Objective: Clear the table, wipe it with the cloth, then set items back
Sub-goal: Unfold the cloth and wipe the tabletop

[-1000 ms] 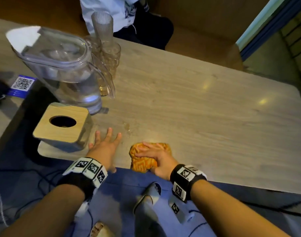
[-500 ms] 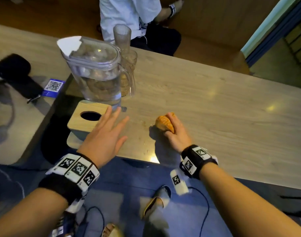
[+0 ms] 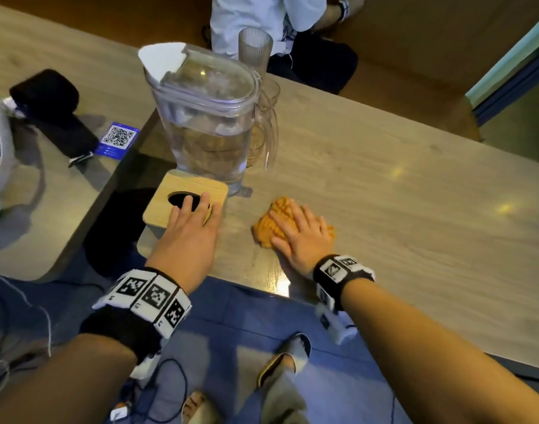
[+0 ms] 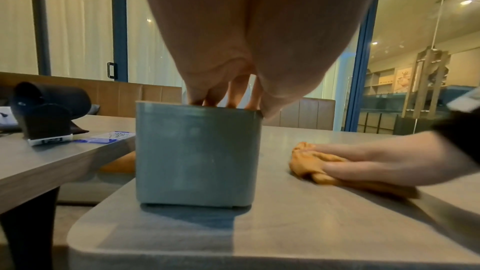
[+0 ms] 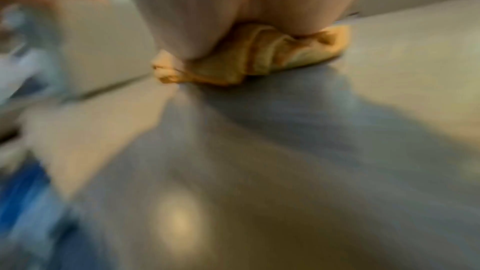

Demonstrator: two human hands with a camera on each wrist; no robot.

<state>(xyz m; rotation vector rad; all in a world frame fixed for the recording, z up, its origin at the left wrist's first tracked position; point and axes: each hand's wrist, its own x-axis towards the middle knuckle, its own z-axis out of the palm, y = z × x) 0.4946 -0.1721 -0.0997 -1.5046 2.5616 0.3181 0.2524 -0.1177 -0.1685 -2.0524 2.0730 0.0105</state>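
Note:
A grey tissue box [image 3: 182,185] [image 4: 197,155] with a wooden lid and an oval hole stands at the near left corner of the wooden table [image 3: 384,209]. My left hand [image 3: 194,209] [image 4: 226,98] lies on that lid, fingers straight and reaching the hole, thumb by the right edge. An orange cloth [image 3: 268,228] [image 4: 306,161] [image 5: 259,56] lies crumpled on the table just right of the box. My right hand [image 3: 298,228] [image 4: 363,161] presses flat on it with spread fingers. The right wrist view is blurred.
A clear water pitcher [image 3: 207,123] stands right behind the box, with a ribbed glass [image 3: 254,47] and another glass [image 3: 268,93] behind it. A second table [image 3: 63,194] at left holds a black object [image 3: 45,93] and a QR card [image 3: 118,137]. A person [image 3: 262,16] sits across.
My left hand went from the table's near edge forward onto the box lid. My right hand bunched the cloth, moved it away from the edge, and now lies flat on it.

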